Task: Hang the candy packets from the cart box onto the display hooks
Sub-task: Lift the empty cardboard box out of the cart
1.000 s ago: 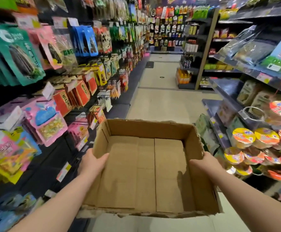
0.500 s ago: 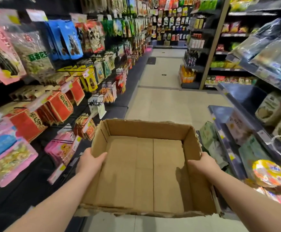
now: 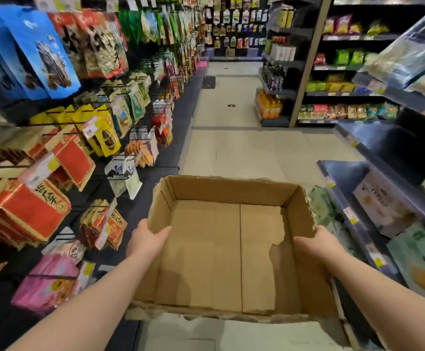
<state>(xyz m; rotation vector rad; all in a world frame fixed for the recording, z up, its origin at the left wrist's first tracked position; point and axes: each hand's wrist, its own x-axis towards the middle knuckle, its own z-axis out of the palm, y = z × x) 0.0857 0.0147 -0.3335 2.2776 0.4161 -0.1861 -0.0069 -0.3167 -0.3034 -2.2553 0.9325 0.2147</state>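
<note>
**While the Cardboard Box (image 3: 227, 191) Is Held Out Over the Aisle**

As I stand by, a person holds the box out in front of them, level and open-topped, its bare brown bottom showing. Their left hand (image 3: 146, 240) is clamped on the left wall, thumb hooked inside over the rim, and I cannot see the fingers on the outer side. Their right hand (image 3: 315, 245) grips the right wall the same way, just below a torn stretch of rim.

On the person's left, display hooks (image 3: 145, 167) carry the goods. Pink packets (image 3: 47, 282) hang low beside the left forearm, with red packets (image 3: 26, 211) above them and yellow packets (image 3: 102, 133) and blue bags (image 3: 41, 54) higher still. Dark shelves (image 3: 345, 173) on the right hold pale flat packs (image 3: 381, 198). Farther down the pale floor (image 3: 244, 148), orange bottles (image 3: 268, 107) stand on an end shelf.
</note>
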